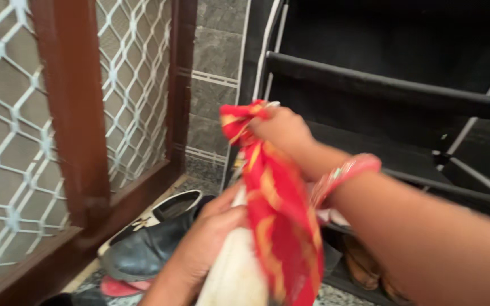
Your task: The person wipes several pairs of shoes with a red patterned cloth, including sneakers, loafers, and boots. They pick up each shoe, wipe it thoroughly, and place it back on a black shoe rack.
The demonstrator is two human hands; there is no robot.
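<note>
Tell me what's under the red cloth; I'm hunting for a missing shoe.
Under the red cloth is a whitish object the left hand grips; its kind is unclear. A black shoe lies beside it. The right hand grips the cloth.

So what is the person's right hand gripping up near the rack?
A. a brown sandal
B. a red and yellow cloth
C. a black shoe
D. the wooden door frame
B: the right hand is closed around the top of the red and yellow cloth, which hangs down from it; the black shoe lies on the floor, away from that hand.
</note>
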